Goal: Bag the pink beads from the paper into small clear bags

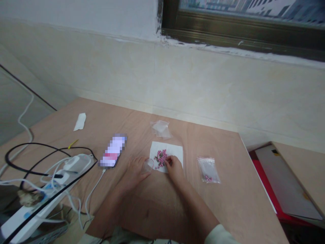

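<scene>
My left hand (134, 173) rests on the wooden table, its fingertips holding a small clear plastic cup (148, 165) at the edge of a white paper sheet (175, 152). A heap of small pink beads (160, 158) lies on that sheet. My right hand (174, 168) sits on the paper with its fingertips pinched at the heap's right side. Whether they hold a bead is hidden. To the right, a clear zip bag (208, 169) lies flat with a few pink beads in its lower corner. A crumpled clear plastic bag (160, 129) lies beyond the paper.
A phone with a blurred screen (113, 150) lies left of my hands, its white cable running to a white power strip (38, 210) tangled with black and white cables. A folded white tissue (80, 122) lies at the back. The table (228, 189) ends at a wall and right edge.
</scene>
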{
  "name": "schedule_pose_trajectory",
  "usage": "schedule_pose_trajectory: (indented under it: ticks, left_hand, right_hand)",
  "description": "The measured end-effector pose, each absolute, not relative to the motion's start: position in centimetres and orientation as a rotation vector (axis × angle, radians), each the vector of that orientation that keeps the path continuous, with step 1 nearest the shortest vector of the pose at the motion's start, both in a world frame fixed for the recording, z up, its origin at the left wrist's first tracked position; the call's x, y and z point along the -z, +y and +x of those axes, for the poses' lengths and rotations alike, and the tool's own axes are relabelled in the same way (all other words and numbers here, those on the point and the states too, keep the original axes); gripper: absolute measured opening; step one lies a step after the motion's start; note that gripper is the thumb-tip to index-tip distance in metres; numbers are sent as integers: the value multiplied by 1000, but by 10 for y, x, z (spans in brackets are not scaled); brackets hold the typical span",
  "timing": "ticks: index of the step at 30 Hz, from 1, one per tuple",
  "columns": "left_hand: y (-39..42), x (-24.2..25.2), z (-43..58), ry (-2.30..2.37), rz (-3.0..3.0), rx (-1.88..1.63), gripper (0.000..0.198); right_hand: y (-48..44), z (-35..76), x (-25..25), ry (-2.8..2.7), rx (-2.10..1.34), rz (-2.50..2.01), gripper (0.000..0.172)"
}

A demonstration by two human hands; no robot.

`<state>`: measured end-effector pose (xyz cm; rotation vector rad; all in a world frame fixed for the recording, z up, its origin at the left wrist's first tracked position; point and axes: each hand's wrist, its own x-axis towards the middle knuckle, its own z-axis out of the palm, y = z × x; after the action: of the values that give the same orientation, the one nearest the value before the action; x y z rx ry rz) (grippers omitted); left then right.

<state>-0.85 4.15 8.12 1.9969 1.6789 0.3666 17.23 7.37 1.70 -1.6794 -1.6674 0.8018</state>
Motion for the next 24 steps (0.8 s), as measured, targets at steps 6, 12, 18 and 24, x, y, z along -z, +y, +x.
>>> schedule_pose_trajectory:
  ticks: [6,12,18,24]
  left_hand:
    - [46,-71,-5,1649,2045,-397,41]
    - [46,-75,-2,1654,2017,-407,37]
    - [43,-69,-13,1666,2003,-413,40]
    - [38,-72,-9,1699,1982,-358,41]
  right_hand:
    - [65,160,-33,-1562,-907,-1570,10]
    - [53,144,-41,-1621,-936,-1476,12]
    - [47,159,-31,-1717,-775,-1660,9]
    - [46,159,-28,-1750,-764,-1660,12]
